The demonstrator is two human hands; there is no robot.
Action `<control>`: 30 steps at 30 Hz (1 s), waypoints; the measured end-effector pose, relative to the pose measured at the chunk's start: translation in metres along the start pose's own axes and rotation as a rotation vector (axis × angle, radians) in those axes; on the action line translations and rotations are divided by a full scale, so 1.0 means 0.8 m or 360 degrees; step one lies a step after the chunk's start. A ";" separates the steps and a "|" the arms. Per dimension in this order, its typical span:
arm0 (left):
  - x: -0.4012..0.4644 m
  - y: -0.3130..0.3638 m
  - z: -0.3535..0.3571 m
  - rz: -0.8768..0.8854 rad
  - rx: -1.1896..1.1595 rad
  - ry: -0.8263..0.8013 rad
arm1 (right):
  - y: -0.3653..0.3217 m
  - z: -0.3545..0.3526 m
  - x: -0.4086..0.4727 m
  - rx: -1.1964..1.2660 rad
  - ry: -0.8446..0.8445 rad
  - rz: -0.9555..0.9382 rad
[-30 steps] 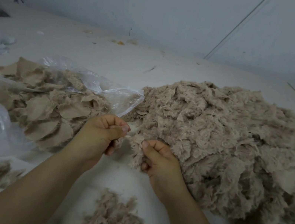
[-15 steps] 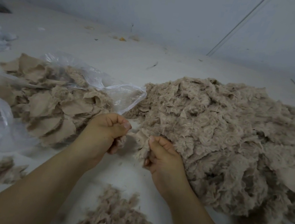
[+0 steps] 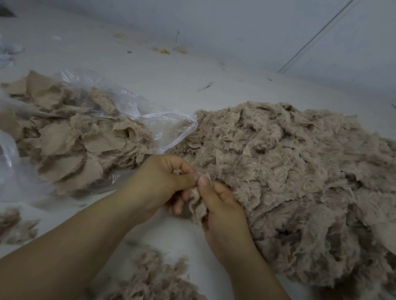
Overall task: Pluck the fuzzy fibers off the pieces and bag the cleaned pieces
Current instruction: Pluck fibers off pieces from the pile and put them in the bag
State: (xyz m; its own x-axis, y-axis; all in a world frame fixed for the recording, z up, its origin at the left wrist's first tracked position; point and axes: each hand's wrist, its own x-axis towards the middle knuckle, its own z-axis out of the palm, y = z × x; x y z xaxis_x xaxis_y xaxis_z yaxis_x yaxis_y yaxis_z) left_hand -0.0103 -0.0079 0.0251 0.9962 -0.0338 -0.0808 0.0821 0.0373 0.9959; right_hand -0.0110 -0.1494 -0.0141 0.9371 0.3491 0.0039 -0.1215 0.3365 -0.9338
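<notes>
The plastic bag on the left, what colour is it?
Clear, see-through plastic bag, with beige pieces inside; head view.

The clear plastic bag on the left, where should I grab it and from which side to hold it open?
Grip the clear plastic bag by the raised lip of its mouth, coming in from the right, probably with the left hand. The mouth faces the fuzzy pile, and that edge stands free above the cleaned pieces.
</notes>
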 end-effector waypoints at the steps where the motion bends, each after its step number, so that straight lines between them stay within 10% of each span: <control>1: 0.001 -0.001 -0.003 -0.0014 -0.0102 -0.0036 | 0.001 -0.001 0.001 0.0057 -0.0037 -0.0007; 8: 0.004 -0.007 -0.032 0.0155 -0.0088 0.0183 | 0.007 -0.005 0.002 0.0061 0.0327 0.0083; 13: -0.031 0.024 -0.064 -0.0331 0.0631 -0.1453 | 0.008 0.001 0.002 -0.0111 0.0344 0.0083; 19: -0.027 0.011 -0.015 -0.0184 0.0612 -0.0261 | 0.005 0.000 -0.006 -0.0229 0.0234 -0.0033; 30: -0.019 0.001 -0.010 -0.0195 0.0164 0.0096 | 0.008 -0.001 -0.002 -0.0078 0.0310 0.0045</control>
State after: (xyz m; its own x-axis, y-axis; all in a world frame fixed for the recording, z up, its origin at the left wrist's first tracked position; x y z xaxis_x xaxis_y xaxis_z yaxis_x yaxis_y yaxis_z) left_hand -0.0247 0.0009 0.0272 0.9792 0.0283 -0.2009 0.2024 -0.0664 0.9771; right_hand -0.0129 -0.1483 -0.0205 0.9797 0.1803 -0.0875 -0.1371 0.2843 -0.9489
